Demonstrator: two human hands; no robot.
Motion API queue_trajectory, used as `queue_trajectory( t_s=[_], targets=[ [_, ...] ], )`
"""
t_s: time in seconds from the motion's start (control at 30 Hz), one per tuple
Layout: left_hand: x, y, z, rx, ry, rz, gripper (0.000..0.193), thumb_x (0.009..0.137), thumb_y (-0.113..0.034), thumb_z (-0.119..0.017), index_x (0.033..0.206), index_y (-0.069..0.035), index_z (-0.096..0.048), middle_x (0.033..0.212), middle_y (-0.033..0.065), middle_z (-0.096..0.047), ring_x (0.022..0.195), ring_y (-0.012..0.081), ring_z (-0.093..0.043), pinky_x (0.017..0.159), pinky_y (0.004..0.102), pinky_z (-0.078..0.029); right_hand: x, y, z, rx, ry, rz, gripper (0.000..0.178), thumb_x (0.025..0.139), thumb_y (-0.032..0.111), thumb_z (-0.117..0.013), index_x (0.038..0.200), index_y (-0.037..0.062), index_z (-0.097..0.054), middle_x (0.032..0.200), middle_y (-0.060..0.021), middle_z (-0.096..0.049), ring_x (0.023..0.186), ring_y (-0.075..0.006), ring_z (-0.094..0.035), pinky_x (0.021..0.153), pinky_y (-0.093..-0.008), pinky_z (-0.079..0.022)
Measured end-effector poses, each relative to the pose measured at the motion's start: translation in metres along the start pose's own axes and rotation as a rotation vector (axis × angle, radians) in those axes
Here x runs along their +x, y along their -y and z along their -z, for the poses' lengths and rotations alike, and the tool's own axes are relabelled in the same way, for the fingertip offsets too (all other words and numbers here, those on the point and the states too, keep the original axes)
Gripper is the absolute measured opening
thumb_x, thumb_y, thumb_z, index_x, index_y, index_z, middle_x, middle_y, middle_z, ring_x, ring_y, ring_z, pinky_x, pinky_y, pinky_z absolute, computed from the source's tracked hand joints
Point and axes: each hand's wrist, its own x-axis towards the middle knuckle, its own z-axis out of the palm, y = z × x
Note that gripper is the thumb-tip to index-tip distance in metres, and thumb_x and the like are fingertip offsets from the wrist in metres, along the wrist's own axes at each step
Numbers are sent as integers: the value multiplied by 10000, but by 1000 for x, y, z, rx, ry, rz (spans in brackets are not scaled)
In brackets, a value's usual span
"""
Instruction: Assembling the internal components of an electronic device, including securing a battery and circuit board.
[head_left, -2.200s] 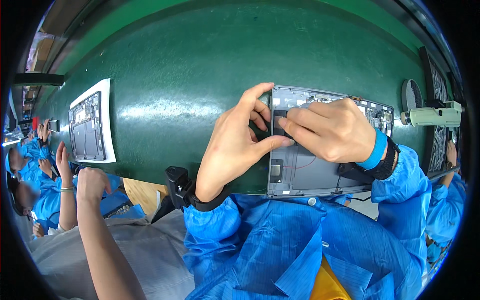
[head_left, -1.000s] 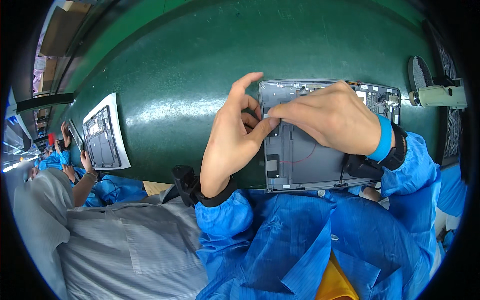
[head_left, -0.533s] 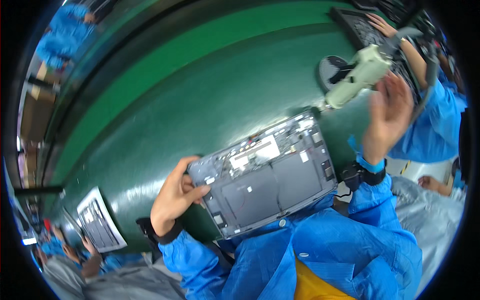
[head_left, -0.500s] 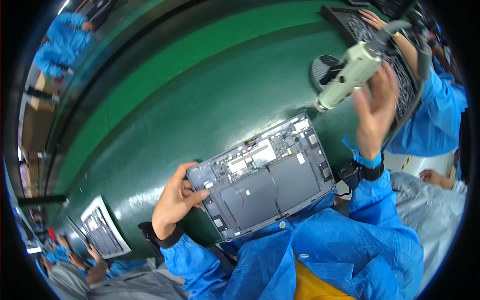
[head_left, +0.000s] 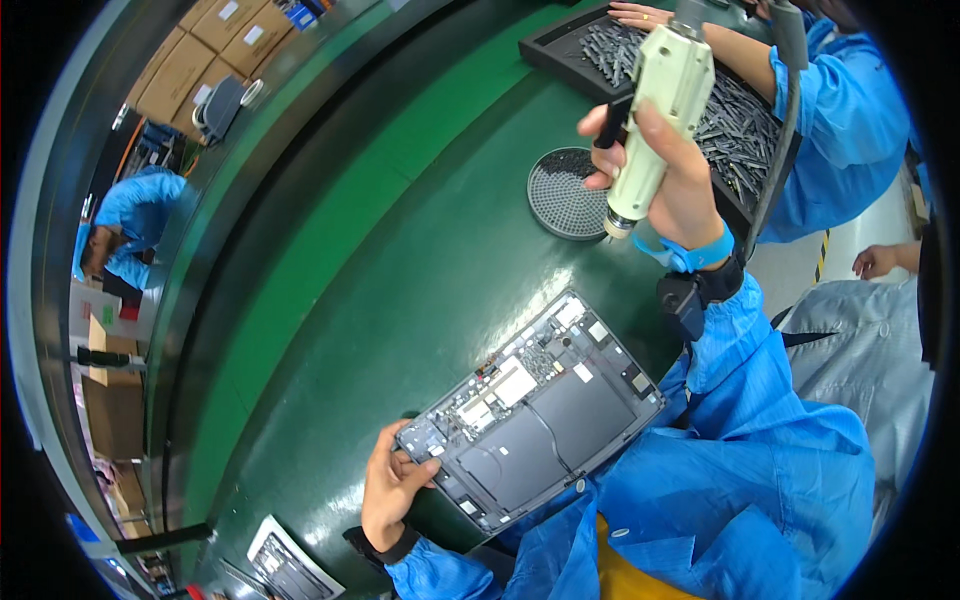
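My left hand (head_left: 388, 495) pinches the left edge of an opened tablet (head_left: 550, 440), thumb on top and fingers along the rim. Its circuit board and large dark battery face up, and its near edge lies by my blue jacket. My right hand (head_left: 685, 190) is closed round a pale green electric screwdriver (head_left: 668, 90). The tool is held above the bench, bit end down, apart from the tablet. Just left of its tip sits a round grey dish (head_left: 565, 205) with a dimpled face and small dark pieces in its far part.
At the far right stands a black tray (head_left: 548, 58) full of dark strips, where another person's hand (head_left: 640, 14) reaches in. The green bench (head_left: 330, 390) curves leftward to a white sheet with a tablet picture (head_left: 290, 565). Someone in blue (head_left: 140, 215) bends beyond the bench.
My right hand now grips the screwdriver, which it was only reaching beside with fingers loose before. The view has turned, and the left hand still holds the tablet.
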Motion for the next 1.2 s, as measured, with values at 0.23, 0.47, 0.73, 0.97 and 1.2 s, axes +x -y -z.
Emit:
queue_trajectory(
  t_s=[0.23,0.47,0.73,0.97,1.2],
  targets=[
    [4,0,-2,-40,6,21,581,756,77,-659,1265,13,-387,870,136,-648,668,121,-618,587,227,-490,16,-27,-31,-115,-195,155,414,771,315,-747,989,-7,-605,823,-37,-596,659,-87,-557,538,-241,-492],
    [-6,0,-8,-129,-120,29,586,730,106,-655,1250,20,-399,850,145,-654,645,118,-611,573,216,-475,12,-32,-44,-287,-177,142,308,814,264,-606,897,-32,-584,831,-119,-612,594,-110,-531,517,-242,-452],
    [-6,2,-6,-164,-155,33,583,707,118,-661,1227,19,-415,822,142,-651,621,113,-599,557,206,-466,4,-44,-36,-327,-155,162,373,820,286,-582,917,-74,-589,797,-132,-604,599,-118,-525,523,-243,-453],
    [-6,6,-8,-243,-145,12,571,732,134,-643,1235,36,-391,866,167,-649,710,161,-636,628,243,-512,4,-53,-32,-372,-162,182,373,833,296,-566,900,-69,-605,766,-116,-600,575,-114,-513,509,-245,-439],
    [-5,6,-5,-226,-115,25,574,747,129,-633,1251,50,-370,909,179,-644,764,173,-645,644,248,-518,8,-55,-34,-377,-159,186,372,838,304,-578,897,-63,-604,748,-113,-588,568,-119,-516,504,-241,-434]
  ],
)
